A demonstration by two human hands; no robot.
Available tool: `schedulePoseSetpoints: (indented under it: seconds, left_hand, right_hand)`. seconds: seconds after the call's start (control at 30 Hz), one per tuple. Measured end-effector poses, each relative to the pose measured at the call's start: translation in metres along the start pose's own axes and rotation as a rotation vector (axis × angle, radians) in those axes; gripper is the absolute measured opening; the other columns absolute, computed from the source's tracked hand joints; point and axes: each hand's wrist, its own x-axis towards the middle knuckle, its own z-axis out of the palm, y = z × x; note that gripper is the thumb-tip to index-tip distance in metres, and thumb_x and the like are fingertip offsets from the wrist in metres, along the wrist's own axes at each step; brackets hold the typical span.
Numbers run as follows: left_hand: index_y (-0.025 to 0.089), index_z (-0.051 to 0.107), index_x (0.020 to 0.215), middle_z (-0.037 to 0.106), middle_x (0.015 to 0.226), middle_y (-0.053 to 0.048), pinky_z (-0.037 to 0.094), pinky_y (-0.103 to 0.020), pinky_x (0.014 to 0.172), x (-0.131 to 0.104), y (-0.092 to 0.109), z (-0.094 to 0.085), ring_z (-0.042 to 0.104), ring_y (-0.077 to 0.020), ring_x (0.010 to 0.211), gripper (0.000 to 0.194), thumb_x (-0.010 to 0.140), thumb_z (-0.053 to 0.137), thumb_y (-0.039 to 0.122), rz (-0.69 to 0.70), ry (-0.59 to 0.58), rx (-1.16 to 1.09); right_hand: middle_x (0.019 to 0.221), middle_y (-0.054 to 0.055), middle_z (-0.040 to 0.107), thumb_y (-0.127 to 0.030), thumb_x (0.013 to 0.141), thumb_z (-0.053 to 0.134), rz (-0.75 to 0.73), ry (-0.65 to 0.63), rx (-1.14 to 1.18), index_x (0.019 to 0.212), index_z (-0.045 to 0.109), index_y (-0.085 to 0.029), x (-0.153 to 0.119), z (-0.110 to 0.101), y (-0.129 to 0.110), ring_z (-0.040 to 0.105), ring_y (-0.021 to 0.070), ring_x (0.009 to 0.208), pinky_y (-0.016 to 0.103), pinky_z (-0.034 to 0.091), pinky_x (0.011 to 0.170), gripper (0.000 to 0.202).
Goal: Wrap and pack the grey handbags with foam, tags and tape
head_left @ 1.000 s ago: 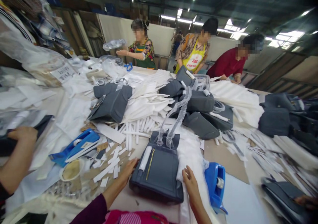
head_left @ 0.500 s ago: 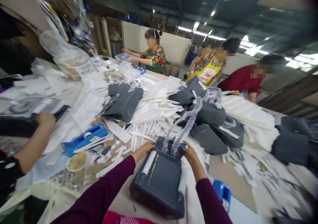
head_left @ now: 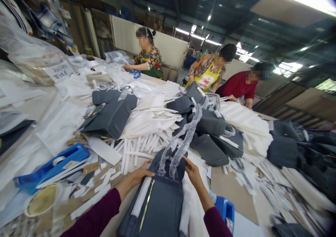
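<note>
The dark backpack [head_left: 165,205] is on the table [head_left: 278,203] right in front of me, its front with the gold zipper [head_left: 147,203] facing me. My left grip [head_left: 141,173] is closed over its upper left edge, thumb on the front; my right grip [head_left: 191,168] pinches the right edge of the top flap [head_left: 179,163], fingers bent (their far side is hidden from me). Between them rise the plastic-wrapped straps [head_left: 189,133]. A blue tape dispenser [head_left: 226,209] sits just beside my right forearm, and another dispenser [head_left: 56,163] lies off to the left, near a round bowl [head_left: 42,199]. Further out are white strips [head_left: 147,142] and more dark bags [head_left: 210,149].
</note>
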Motion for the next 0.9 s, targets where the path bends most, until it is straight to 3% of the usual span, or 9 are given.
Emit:
schedulePoseSetpoints:
  seconds: [0.13, 0.23, 0.3, 0.37, 0.47, 0.6, 0.77, 0.83, 0.9]
  left_hand:
    - [0.021, 0.034, 0.143, 0.071, 0.101, -0.009, 0.055, -0.039, 0.075, -0.012, 0.004, 0.002, 0.069, -0.0277, 0.084, 0.102, 0.051, 0.076, 0.012, 0.024, -0.084, -0.133]
    - [0.024, 0.028, 0.148, 0.067, 0.118, -0.011, 0.052, -0.042, 0.090, -0.020, 0.017, 0.006, 0.066, -0.0311, 0.103, 0.107, 0.053, 0.075, 0.009, 0.114, -0.163, -0.222]
    - [0.027, 0.021, 0.151, 0.065, 0.123, -0.010, 0.048, -0.043, 0.098, -0.026, 0.027, 0.007, 0.063, -0.0322, 0.111, 0.113, 0.053, 0.074, 0.008, 0.155, -0.166, -0.255]
    - [0.030, 0.015, 0.153, 0.065, 0.124, -0.010, 0.047, -0.046, 0.099, -0.030, 0.033, 0.007, 0.062, -0.0330, 0.113, 0.118, 0.053, 0.074, 0.009, 0.172, -0.135, -0.246]
    - [0.030, 0.025, 0.151, 0.064, 0.125, -0.011, 0.046, -0.048, 0.100, -0.032, 0.034, 0.001, 0.061, -0.0341, 0.115, 0.113, 0.052, 0.076, 0.015, 0.180, -0.087, -0.196]
    - [0.024, 0.053, 0.135, 0.062, 0.128, -0.012, 0.045, -0.047, 0.102, -0.029, 0.029, -0.005, 0.056, -0.0359, 0.121, 0.088, 0.051, 0.079, 0.027, 0.208, -0.049, -0.152]
    - [0.025, 0.067, 0.115, 0.064, 0.126, -0.008, 0.040, -0.042, 0.108, -0.015, 0.013, -0.013, 0.054, -0.0341, 0.124, 0.059, 0.058, 0.079, 0.039, 0.248, -0.022, -0.055]
    - [0.029, 0.069, 0.112, 0.067, 0.123, -0.006, 0.039, -0.042, 0.109, -0.008, -0.002, -0.024, 0.053, -0.0345, 0.126, 0.058, 0.058, 0.078, 0.049, 0.239, 0.049, 0.093]
    - [0.032, 0.070, 0.110, 0.068, 0.121, -0.006, 0.036, -0.043, 0.111, -0.004, -0.018, -0.039, 0.052, -0.0351, 0.126, 0.058, 0.059, 0.074, 0.059, 0.215, 0.203, 0.310]
  right_hand:
    - [0.101, 0.007, 0.068, -0.025, 0.077, 0.053, -0.197, 0.098, -0.388, 0.105, 0.073, -0.025, 0.007, -0.009, 0.006, 0.061, 0.0258, 0.099, 0.043, 0.044, 0.095, 0.035]
    - [0.090, 0.006, 0.059, -0.032, 0.078, 0.052, -0.269, 0.149, -0.490, 0.082, 0.072, -0.023, 0.015, -0.005, 0.004, 0.056, 0.0246, 0.091, 0.039, 0.044, 0.087, 0.022]
    - [0.087, 0.005, 0.057, -0.036, 0.076, 0.052, -0.199, 0.096, -0.375, 0.074, 0.064, -0.022, 0.020, 0.004, 0.001, 0.054, 0.0229, 0.089, 0.034, 0.044, 0.082, 0.018]
    - [0.074, 0.000, 0.054, -0.036, 0.073, 0.053, -0.008, -0.029, -0.172, 0.073, 0.056, -0.022, 0.021, 0.017, -0.002, 0.052, 0.0180, 0.073, 0.027, 0.042, 0.068, 0.015]
    - [0.060, -0.007, 0.045, -0.032, 0.070, 0.055, 0.234, -0.134, 0.081, 0.075, 0.048, -0.022, 0.018, 0.033, -0.002, 0.039, 0.0113, 0.054, 0.021, 0.031, 0.053, 0.013]
    - [0.063, -0.006, 0.052, -0.031, 0.068, 0.059, 0.243, -0.090, 0.211, 0.073, 0.052, -0.021, 0.014, 0.042, 0.012, 0.045, 0.0118, 0.058, 0.022, 0.038, 0.058, 0.014]
    - [0.061, -0.001, 0.061, -0.042, 0.061, 0.061, 0.372, -0.032, 0.173, 0.064, 0.060, -0.021, 0.017, 0.044, 0.047, 0.059, 0.0215, 0.068, 0.033, 0.048, 0.069, 0.021]
    - [0.063, 0.002, 0.065, -0.043, 0.056, 0.061, 0.404, 0.001, 0.080, 0.061, 0.063, -0.023, 0.017, 0.045, 0.058, 0.064, 0.0278, 0.079, 0.040, 0.050, 0.080, 0.021]
    - [0.065, 0.003, 0.068, -0.040, 0.052, 0.060, 0.387, 0.009, -0.013, 0.059, 0.067, -0.024, 0.015, 0.046, 0.064, 0.065, 0.0309, 0.085, 0.044, 0.048, 0.087, 0.018]
